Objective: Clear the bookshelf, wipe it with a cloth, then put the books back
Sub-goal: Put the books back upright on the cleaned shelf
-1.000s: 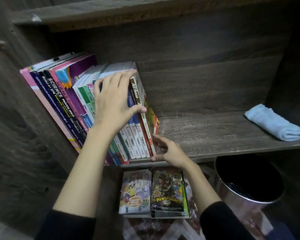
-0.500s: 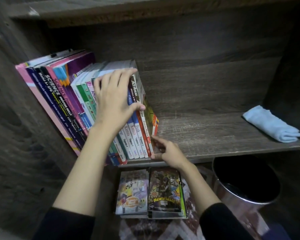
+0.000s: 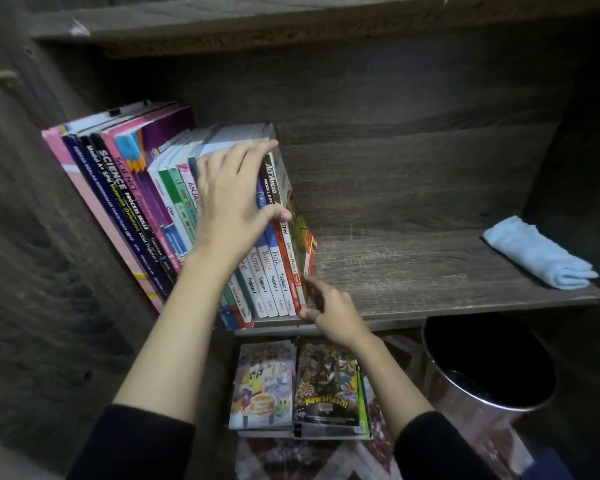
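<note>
My left hand (image 3: 232,209) lies spread, grip slack, across the spines of the leaning books (image 3: 136,202) on the shelf (image 3: 413,271). My right hand (image 3: 333,313) pinches the foot of the end book (image 3: 309,244). The cloth (image 3: 537,254) lies folded far right.

A black spine (image 3: 125,192) left of the left hand (image 3: 236,202) reads SCIENCE PROCESS SKILLS; white spines (image 3: 267,271) above the right hand (image 3: 333,313), Kimia; a comic (image 3: 326,393) below, Newsflash!
</note>
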The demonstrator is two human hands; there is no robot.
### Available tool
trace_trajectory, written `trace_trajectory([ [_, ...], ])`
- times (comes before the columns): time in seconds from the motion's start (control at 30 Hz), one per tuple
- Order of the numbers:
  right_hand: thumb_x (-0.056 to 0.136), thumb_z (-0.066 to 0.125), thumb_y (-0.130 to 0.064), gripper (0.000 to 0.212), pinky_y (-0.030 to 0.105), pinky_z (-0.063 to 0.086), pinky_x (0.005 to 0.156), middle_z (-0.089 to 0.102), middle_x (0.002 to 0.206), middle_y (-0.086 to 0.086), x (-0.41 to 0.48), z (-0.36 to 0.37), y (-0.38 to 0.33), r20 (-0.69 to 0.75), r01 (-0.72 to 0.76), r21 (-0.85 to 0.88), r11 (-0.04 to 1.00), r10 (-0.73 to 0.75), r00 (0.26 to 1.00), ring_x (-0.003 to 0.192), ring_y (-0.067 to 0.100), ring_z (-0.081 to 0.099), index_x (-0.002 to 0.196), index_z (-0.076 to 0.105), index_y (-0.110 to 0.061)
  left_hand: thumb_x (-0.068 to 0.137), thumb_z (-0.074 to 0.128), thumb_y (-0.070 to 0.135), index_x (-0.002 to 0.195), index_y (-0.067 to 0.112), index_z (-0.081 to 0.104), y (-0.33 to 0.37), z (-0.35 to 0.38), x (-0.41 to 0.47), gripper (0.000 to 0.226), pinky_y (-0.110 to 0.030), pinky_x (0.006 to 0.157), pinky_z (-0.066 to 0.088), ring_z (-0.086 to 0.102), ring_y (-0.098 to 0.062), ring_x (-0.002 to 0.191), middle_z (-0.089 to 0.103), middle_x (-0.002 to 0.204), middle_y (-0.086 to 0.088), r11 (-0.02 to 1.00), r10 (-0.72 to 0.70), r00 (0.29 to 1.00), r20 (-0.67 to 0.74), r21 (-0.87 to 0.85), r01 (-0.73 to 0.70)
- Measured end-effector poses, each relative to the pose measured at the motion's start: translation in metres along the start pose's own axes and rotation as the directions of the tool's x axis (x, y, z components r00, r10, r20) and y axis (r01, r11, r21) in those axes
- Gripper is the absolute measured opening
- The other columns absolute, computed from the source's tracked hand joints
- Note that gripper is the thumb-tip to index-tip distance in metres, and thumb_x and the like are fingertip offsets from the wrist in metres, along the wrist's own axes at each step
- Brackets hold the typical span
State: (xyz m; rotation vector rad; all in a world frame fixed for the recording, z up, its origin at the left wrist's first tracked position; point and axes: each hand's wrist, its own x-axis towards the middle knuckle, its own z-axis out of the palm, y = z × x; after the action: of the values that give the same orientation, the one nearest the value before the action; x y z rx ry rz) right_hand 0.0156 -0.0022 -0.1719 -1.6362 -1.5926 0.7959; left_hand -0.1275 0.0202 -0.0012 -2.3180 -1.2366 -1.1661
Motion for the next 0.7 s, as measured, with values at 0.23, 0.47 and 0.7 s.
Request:
trace_trajectory([
  [0.23,0.092,0.06,-0.017,0.063,0.039,0.035,0.111,0.047,0.144,0.006,-0.006,0.012,0.001,-0.081,0.042,-0.143,0.989,-0.054,0.995,0.13,0.022,0.046,0.148,0.031,-0.02,0.07,0.076,0.046,0.145,0.019,0.032,-0.002,0.006,-0.004,0.091,-0.041,0.115,0.013,0.03,-0.02,0.135,0.04,0.145,-0.001,0.997,0.028,1.0,0.004,0.074,-0.028],
  [0.47,0.083,0.057,-0.035,0.027,0.029,0.049,0.08,0.07,0.093,0.0,-0.029,-0.001,-0.004,-0.399,0.203,0.045,0.978,-0.169,0.901,0.088,0.015,0.063,0.098,0.071,-0.016,0.087,0.058,0.028,0.14,0.018,0.034,-0.009,0.017,-0.058,0.058,-0.042,0.115,0.018,0.028,-0.021,0.138,0.036,0.147,-0.009,0.992,0.057,0.979,-0.196,-0.102,-0.079],
  [0.7,0.082,0.047,-0.041,0.034,0.027,0.035,0.051,0.051,0.051,-0.01,-0.064,-0.011,0.017,-0.476,0.326,-0.133,0.936,-0.349,0.808,0.049,0.011,0.051,0.06,0.059,-0.018,0.087,0.048,0.009,0.088,-0.005,0.062,-0.017,0.036,-0.14,0.019,-0.006,0.082,0.034,0.05,-0.012,0.082,0.064,0.08,-0.016,0.967,-0.042,0.938,-0.344,-0.25,-0.048],
])
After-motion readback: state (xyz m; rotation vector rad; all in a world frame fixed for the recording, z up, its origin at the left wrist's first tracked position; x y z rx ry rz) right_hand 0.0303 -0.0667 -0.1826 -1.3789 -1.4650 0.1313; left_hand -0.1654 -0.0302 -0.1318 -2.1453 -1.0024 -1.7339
